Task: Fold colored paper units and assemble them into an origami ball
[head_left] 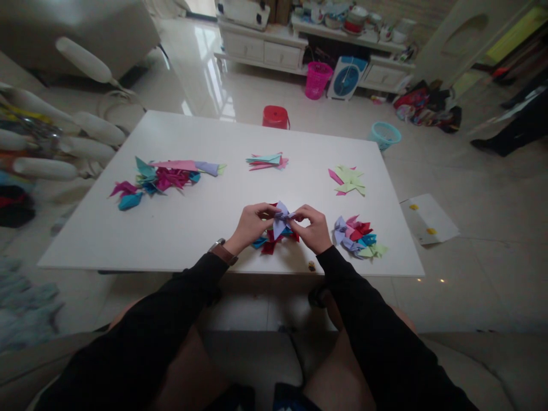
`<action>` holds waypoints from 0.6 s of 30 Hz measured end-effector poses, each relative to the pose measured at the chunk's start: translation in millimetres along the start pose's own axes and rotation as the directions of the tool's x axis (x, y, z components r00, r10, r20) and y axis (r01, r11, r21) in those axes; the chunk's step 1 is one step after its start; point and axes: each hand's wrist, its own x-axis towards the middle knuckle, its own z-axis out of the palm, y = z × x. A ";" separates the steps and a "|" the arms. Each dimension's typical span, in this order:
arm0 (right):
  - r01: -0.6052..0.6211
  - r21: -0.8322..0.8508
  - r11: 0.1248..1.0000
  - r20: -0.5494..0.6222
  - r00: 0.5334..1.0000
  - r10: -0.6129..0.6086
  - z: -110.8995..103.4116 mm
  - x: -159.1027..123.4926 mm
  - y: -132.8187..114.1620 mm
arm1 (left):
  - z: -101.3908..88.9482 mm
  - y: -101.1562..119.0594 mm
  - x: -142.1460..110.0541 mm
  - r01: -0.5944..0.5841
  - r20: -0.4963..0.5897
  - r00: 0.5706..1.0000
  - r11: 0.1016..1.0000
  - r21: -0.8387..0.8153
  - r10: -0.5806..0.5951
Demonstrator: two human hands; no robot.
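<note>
My left hand (252,224) and my right hand (314,227) meet over the near middle of the white table (201,211). Both pinch a folded lavender paper piece (281,220) between their fingertips. Under the hands lies a small heap of red and blue folded papers (269,243). A brown watch strap sits on my left wrist.
Piles of folded coloured paper lie around: a mixed pile (358,235) right of my hands, a green one (349,180) far right, a pink-teal one (266,161) at the back, a large one (165,177) at left. Behind the table stand a red stool (275,117) and baskets.
</note>
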 end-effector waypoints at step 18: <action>-0.284 0.216 0.934 -0.003 0.957 0.291 -2.8 3.5 5.7 | -0.8 13.2 3.2 0.172 0.051 0.985 0.970 -0.169 -0.166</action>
